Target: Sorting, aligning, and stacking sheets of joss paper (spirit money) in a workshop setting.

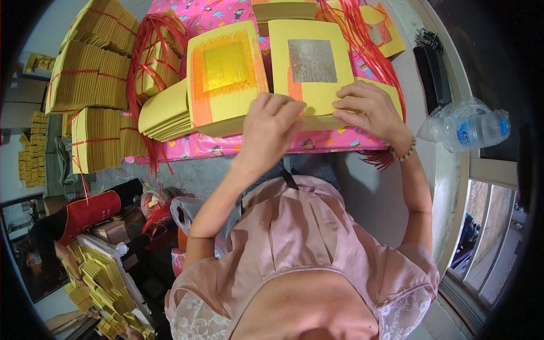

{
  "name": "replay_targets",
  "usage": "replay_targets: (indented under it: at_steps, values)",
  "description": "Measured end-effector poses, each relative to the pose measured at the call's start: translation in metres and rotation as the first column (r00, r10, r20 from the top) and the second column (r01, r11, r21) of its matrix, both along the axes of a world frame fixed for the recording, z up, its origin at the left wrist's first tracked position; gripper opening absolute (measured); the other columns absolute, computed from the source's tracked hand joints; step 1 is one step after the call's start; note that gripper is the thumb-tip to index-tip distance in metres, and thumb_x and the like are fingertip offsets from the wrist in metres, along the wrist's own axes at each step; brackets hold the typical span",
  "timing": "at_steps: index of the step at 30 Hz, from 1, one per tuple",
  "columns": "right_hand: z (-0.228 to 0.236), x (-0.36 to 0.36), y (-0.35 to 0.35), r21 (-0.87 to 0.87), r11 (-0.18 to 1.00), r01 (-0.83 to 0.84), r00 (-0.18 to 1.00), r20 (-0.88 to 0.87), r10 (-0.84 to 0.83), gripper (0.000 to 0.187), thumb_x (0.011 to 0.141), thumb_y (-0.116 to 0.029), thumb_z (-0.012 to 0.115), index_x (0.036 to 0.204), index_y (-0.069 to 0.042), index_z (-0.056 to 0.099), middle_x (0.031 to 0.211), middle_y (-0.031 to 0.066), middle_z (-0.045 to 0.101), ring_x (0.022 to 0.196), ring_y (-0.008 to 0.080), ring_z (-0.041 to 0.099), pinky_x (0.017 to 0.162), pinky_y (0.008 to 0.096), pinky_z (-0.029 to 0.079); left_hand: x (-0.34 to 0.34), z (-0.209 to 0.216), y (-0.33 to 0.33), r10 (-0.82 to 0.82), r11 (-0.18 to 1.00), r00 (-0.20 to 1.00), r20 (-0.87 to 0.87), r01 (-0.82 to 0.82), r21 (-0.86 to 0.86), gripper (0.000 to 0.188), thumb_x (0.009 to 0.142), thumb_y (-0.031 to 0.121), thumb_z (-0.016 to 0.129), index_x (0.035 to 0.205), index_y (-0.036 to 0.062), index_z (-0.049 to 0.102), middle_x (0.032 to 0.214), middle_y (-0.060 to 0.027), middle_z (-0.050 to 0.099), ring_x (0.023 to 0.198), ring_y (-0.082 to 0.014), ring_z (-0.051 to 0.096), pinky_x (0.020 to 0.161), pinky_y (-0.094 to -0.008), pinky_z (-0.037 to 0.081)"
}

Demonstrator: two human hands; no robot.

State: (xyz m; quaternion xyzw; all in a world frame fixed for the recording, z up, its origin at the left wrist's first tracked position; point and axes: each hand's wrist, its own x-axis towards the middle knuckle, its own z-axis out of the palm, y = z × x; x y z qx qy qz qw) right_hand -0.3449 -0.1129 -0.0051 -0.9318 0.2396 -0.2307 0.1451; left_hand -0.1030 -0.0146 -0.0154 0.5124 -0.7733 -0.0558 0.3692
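Two stacks of yellow joss paper lie side by side in front of me. The left stack (226, 68) has a gold foil square ringed in orange. On the right stack (312, 90) is a silver foil square above an orange strip. My left hand (272, 127) is closed, fingers curled, at the near-left corner of the silver-foil stack; its fingertips are partly hidden, and what they hold does not show. At that stack's near-right side, my right hand (368, 107), a beaded bracelet on its wrist, touches the paper with bent fingers apart.
A pink patterned cloth (238, 146) covers the table. Tied yellow bundles (88, 79) rise at the left; red strings (362, 34) hang at the back right. A plastic bottle (481, 130) lies at the right near a window frame. Another person in a red apron (90, 215) works at the lower left.
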Motion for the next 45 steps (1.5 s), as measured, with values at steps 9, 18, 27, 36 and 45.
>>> replay_targets:
  at_steps: [9, 18, 27, 36, 45]
  values:
    - [-0.006, 0.002, -0.007, 0.213, 0.976, -0.046, 0.995, 0.099, 0.025, 0.010, 0.082, -0.010, 0.070, 0.083, 0.000, 0.068, 0.084, 0.0088, 0.067, 0.082, 0.0232, 0.062, 0.075, 0.0329, 0.047, 0.019, -0.012, -0.006, 0.035, 0.989, 0.997, -0.074, -0.024, 0.147, 0.029, 0.073, 0.010, 0.076, 0.100, 0.0061, 0.068, 0.096, -0.0067, 0.065, 0.094, -0.0279, 0.055, 0.085, -0.0393, 0.044]
    - [-0.006, 0.004, -0.014, 0.346, 0.937, -0.052, 0.992, 0.130, 0.007, 0.010, 0.085, -0.008, 0.068, 0.082, 0.001, 0.066, 0.082, 0.0072, 0.067, 0.080, 0.0196, 0.062, 0.075, 0.0311, 0.047, 0.024, -0.015, -0.009, 0.005, 0.989, 0.992, -0.123, 0.013, 0.144, 0.019, 0.077, 0.011, 0.074, 0.095, 0.0058, 0.071, 0.096, -0.0063, 0.067, 0.093, -0.0280, 0.056, 0.085, -0.0387, 0.044]
    - [-0.009, 0.004, -0.017, 0.417, 0.908, -0.045, 0.990, 0.141, -0.016, 0.011, 0.085, -0.009, 0.068, 0.081, 0.002, 0.067, 0.081, 0.0067, 0.067, 0.080, 0.0177, 0.062, 0.074, 0.0301, 0.048, 0.024, -0.014, -0.010, 0.004, 0.988, 0.991, -0.134, 0.016, 0.153, 0.017, 0.079, 0.012, 0.073, 0.094, 0.0049, 0.072, 0.094, -0.0074, 0.068, 0.092, -0.0280, 0.056, 0.084, -0.0387, 0.044]
    - [-0.009, 0.003, -0.018, 0.418, 0.907, -0.058, 0.988, 0.156, -0.009, 0.013, 0.086, -0.010, 0.069, 0.080, 0.002, 0.067, 0.080, 0.0067, 0.067, 0.078, 0.0169, 0.062, 0.073, 0.0295, 0.047, 0.025, -0.014, -0.011, 0.006, 0.987, 0.992, -0.127, 0.015, 0.162, 0.017, 0.078, 0.013, 0.074, 0.093, 0.0044, 0.072, 0.094, -0.0083, 0.068, 0.091, -0.0286, 0.056, 0.085, -0.0391, 0.045]
    - [-0.009, 0.002, -0.016, 0.441, 0.896, -0.050, 0.990, 0.143, -0.015, 0.013, 0.086, -0.009, 0.069, 0.080, 0.002, 0.067, 0.081, 0.0061, 0.067, 0.079, 0.0159, 0.061, 0.073, 0.0286, 0.047, 0.026, -0.013, -0.011, 0.005, 0.989, 0.995, -0.101, 0.010, 0.145, 0.019, 0.078, 0.014, 0.075, 0.095, 0.0061, 0.073, 0.094, -0.0067, 0.069, 0.090, -0.0267, 0.057, 0.081, -0.0361, 0.047]
